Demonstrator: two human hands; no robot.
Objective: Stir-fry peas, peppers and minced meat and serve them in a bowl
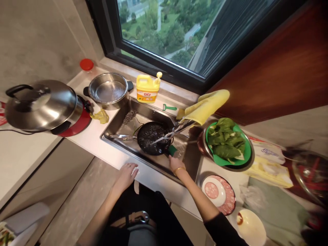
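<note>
A black pan [151, 145] sits in the steel sink [191, 168], and water from the chrome faucet [180, 127] runs into it. My right hand [176, 165], with a bangle on the wrist, is closed at the pan's near right edge, seemingly on its short dark handle, which the fingers mostly hide. Beside those fingers is a green scrub pad [172, 149]. A metal handle [122, 136] points left from the pan area. Resting on the counter's front edge, my left hand [128, 172] holds nothing, its fingers loosely apart. A steel wool scrubber [130, 117] lies in the sink's far left corner.
Left of the sink stand a steel steamer pot [109, 90] and a lidded red cooker [46, 106]. Behind are a yellow detergent bottle [147, 89] and green peeler [169, 107]. A yellow cloth [208, 106] drapes the faucet. Leafy greens [225, 140] and plates [221, 196] are right.
</note>
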